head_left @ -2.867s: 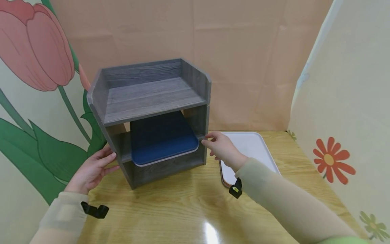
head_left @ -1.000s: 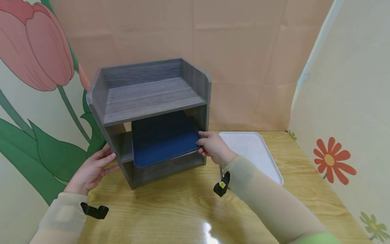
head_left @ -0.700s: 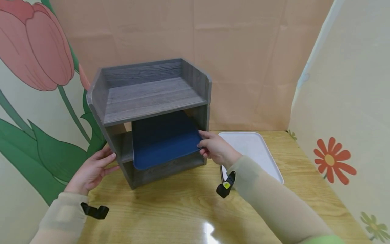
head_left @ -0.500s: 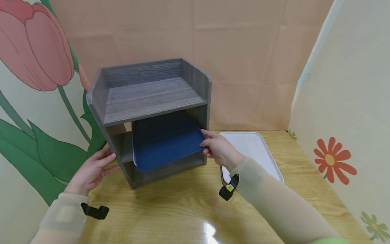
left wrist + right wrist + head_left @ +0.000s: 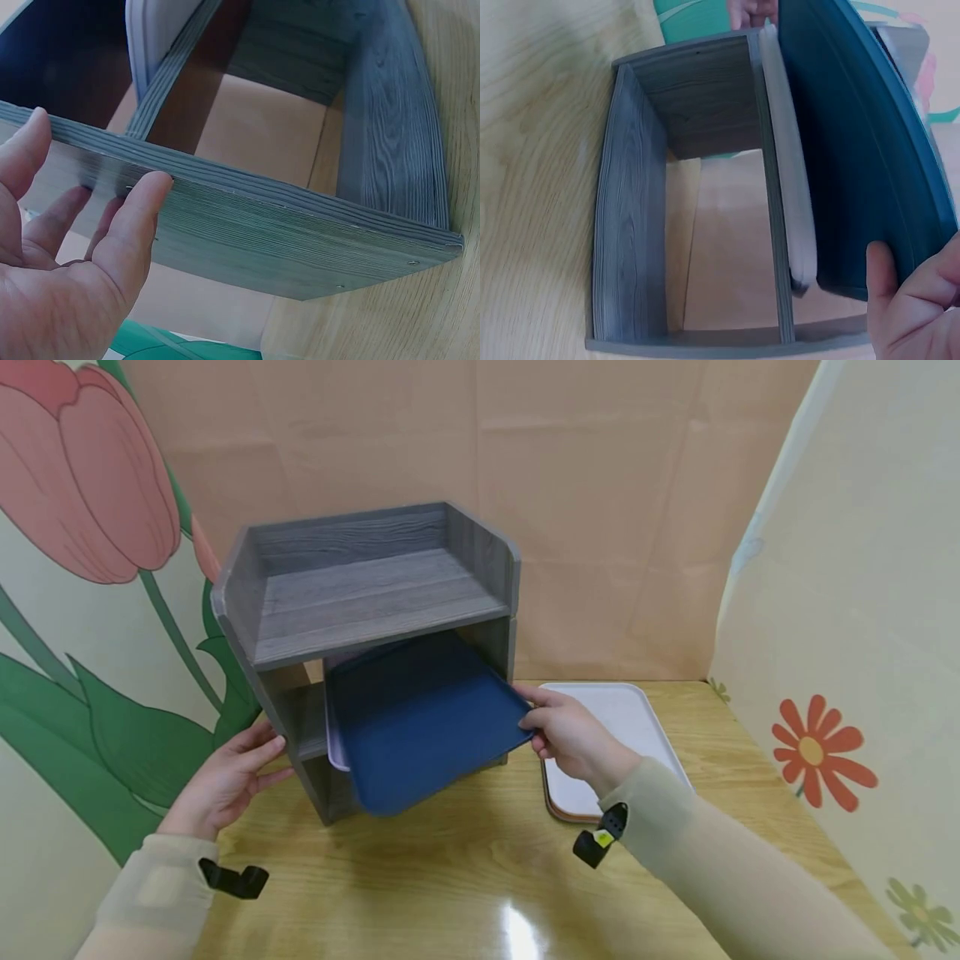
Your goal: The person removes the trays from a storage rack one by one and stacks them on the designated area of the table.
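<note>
A grey wooden desk shelf (image 5: 382,602) stands on the table. A dark blue tray (image 5: 435,727) sticks out at an angle from its middle compartment, the front lowered past the shelf board. My right hand (image 5: 573,735) pinches the tray's right front corner, thumb on the upper face. Under the blue tray a pale tray (image 5: 789,165) lies on the middle board; its left edge shows in the head view. My left hand (image 5: 232,777) rests against the shelf's left side panel (image 5: 247,217), fingers loosely extended at the front edge.
Right of the shelf lies a stack of trays, a white tray (image 5: 615,718) on top and brownish rims beneath. The table (image 5: 450,877) runs in front. A peach backdrop (image 5: 615,527) hangs behind, with flower-printed panels (image 5: 840,610) at both sides.
My right hand has taken hold of the blue tray's corner and pulled it forward and right, turning it off the pale tray below. The left hand and shelf have stayed put.
</note>
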The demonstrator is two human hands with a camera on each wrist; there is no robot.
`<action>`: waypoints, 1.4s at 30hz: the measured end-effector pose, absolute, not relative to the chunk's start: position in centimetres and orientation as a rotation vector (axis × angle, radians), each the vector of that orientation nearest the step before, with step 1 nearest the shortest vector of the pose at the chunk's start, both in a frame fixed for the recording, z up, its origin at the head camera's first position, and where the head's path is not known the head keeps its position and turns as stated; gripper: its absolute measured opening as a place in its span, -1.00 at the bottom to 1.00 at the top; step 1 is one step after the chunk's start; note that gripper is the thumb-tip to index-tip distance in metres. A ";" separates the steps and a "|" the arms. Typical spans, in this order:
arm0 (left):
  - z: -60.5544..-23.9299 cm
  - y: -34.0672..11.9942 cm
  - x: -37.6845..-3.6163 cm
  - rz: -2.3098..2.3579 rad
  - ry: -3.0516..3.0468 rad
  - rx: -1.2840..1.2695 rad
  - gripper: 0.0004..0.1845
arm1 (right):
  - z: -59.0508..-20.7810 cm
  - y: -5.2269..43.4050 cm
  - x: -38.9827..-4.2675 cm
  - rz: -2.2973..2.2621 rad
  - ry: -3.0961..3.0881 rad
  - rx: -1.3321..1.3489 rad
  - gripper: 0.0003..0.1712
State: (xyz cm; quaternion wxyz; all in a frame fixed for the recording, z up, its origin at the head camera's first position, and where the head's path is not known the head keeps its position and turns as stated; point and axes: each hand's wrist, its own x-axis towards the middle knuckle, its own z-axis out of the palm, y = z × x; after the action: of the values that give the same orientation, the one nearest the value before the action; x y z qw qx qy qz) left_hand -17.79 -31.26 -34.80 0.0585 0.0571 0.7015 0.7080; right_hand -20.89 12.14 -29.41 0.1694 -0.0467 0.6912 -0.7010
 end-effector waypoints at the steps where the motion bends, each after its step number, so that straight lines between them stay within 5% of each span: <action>1: -34.8 -31.3 -17.8 2.145 2.124 0.175 -0.19 | -29.3 12.5 -20.8 -1.987 1.968 -0.140 -0.26; 42: -34.8 -31.2 -17.8 2.129 2.160 0.173 -0.18 | -27.2 27.4 -17.4 -1.668 2.217 -0.556 -0.48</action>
State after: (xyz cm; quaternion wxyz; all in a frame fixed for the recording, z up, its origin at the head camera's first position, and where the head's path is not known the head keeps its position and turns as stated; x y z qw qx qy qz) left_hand -17.75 -31.19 -34.85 0.0518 0.0568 0.7100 0.7000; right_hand -17.38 27.42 -27.18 0.1554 -0.1941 0.7740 -0.5823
